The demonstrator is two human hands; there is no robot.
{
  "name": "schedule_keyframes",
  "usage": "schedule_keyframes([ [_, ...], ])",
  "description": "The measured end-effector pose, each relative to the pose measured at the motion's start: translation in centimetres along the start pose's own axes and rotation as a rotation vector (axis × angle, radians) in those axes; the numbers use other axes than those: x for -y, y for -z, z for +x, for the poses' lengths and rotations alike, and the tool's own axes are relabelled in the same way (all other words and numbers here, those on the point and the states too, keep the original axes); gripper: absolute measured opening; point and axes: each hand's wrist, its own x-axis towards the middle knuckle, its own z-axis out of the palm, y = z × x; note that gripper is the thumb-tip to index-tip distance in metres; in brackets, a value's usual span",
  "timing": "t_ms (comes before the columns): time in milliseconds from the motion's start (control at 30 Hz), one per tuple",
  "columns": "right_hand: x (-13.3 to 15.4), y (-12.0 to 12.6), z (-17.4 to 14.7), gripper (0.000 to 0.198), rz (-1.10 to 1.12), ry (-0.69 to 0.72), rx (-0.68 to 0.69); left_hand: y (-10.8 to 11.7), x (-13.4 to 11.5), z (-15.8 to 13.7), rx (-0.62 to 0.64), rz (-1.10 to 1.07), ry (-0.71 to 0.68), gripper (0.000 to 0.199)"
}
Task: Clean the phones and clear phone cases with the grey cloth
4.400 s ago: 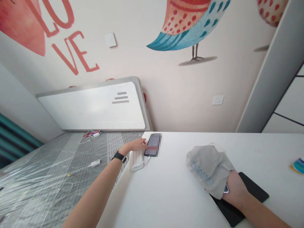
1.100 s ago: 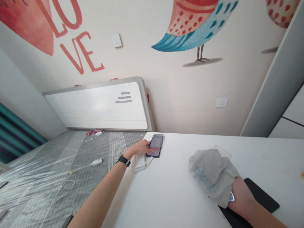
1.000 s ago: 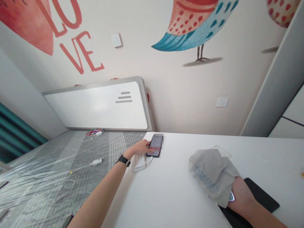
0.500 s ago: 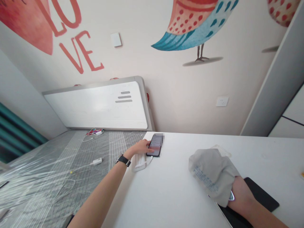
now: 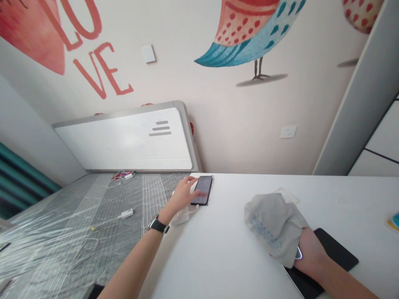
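Observation:
A phone (image 5: 203, 189) lies at the far left corner of the white table, with its screen lit. My left hand (image 5: 183, 194) reaches over its left edge, fingers apart and fingertips at the screen. A white charging cable (image 5: 193, 209) plugs into the phone's lower end. Beneath my left wrist sits a white object (image 5: 181, 217), partly covered. A grey cloth (image 5: 274, 224) with blue printing covers my right hand (image 5: 311, 248) like a mitt, so its fingers are hidden. Shiny metal (image 5: 298, 253) shows by that wrist. Under the right arm is a flat black object (image 5: 336, 251).
Left of the table is a plastic-covered bed (image 5: 118, 241) with a white headboard (image 5: 124, 143). A white charger (image 5: 126, 213) with its cable lies on it. Clear plastic (image 5: 288, 195) is behind the cloth. A blue and yellow object (image 5: 395, 221) sits at the right edge.
My left hand has drawn back slightly toward the left and its fingers have lifted a little. The cloth-covered right hand stays in nearly the same place. The view has shifted slightly.

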Motion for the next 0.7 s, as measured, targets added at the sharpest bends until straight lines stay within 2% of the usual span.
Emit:
schedule_keyframes([
  [100, 0.2, -0.5, -0.1, 0.032, 0.205, -0.101, 0.042, -1.3, -5.9, -2.7, -0.053, -0.038, -0.174, 0.047],
  [133, 0.4, -0.7, -0.1, 0.031, 0.229, -0.113, 0.049, -2.0, -8.2, -3.6, -0.052, -0.057, -0.271, 0.046],
  [200, 1.1, -1.3, -0.2, 0.028, 0.328, -0.164, 0.066, -3.7, -12.4, -4.8, -0.041, -0.107, -0.588, 0.047],
  [233, 1.4, -1.7, -0.2, 0.027, 0.424, -0.214, 0.077, -4.7, -14.2, -5.1, -0.007, -0.113, -0.702, 0.049],
  [267, 1.9, -2.1, -0.2, 0.025, 0.538, -0.275, 0.089, -5.6, -15.6, -5.2, 0.035, -0.114, -0.773, 0.051],
  [333, 2.7, -2.9, -0.1, 0.023, 0.754, -0.397, 0.102, -7.5, -17.5, -4.5, 0.089, -0.147, -0.820, 0.058],
  [433, 3.6, -3.8, 0.3, 0.028, 0.921, -0.521, 0.117, -9.9, -18.5, -2.4, 0.120, -0.251, -0.758, 0.069],
  [533, 3.9, -4.2, 0.6, 0.040, 1.023, -0.537, 0.150, -11.6, -19.7, -1.2, 0.038, -0.444, -0.540, 0.067],
  [633, 3.1, -4.3, 0.4, 0.051, 0.968, -0.409, 0.107, -13.0, -22.1, -2.0, -0.060, -0.714, -0.312, 0.068],
  [700, 2.3, -4.2, 0.2, 0.056, 0.836, -0.249, 0.018, -13.6, -24.0, -3.3, -0.083, -0.913, -0.220, 0.072],
])
